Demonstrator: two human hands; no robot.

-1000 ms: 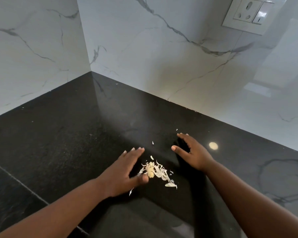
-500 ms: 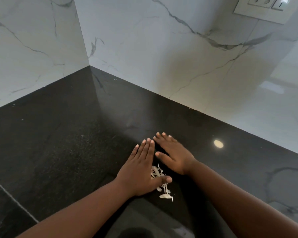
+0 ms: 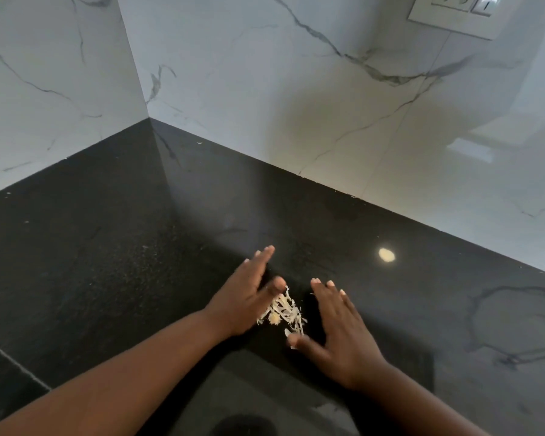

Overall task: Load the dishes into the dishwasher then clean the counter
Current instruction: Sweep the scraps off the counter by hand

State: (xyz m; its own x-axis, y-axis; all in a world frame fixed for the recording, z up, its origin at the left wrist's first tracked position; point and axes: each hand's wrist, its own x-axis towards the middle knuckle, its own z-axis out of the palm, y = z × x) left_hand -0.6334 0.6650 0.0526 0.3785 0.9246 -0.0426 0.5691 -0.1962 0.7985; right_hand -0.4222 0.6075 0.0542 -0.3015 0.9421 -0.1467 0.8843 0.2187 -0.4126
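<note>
A small heap of pale food scraps (image 3: 283, 311) lies on the black stone counter (image 3: 114, 265). My left hand (image 3: 244, 295) rests on the counter just left of the heap, fingers straight, thumb touching the scraps' upper end. On the other side of the heap lies my right hand (image 3: 343, 330), flat on the counter with fingers straight and its thumb at the heap's lower edge. Neither hand holds anything.
White marble walls meet in a corner (image 3: 147, 114) behind the counter. A white socket plate (image 3: 456, 14) sits high on the right wall. A bright light reflection (image 3: 386, 255) shows on the counter to the right. A seam (image 3: 16, 365) crosses the counter at lower left.
My hands, pressed together over the scraps half a second ago, have parted. The scraps lie in a tighter heap between them, nearer to me than one second ago.
</note>
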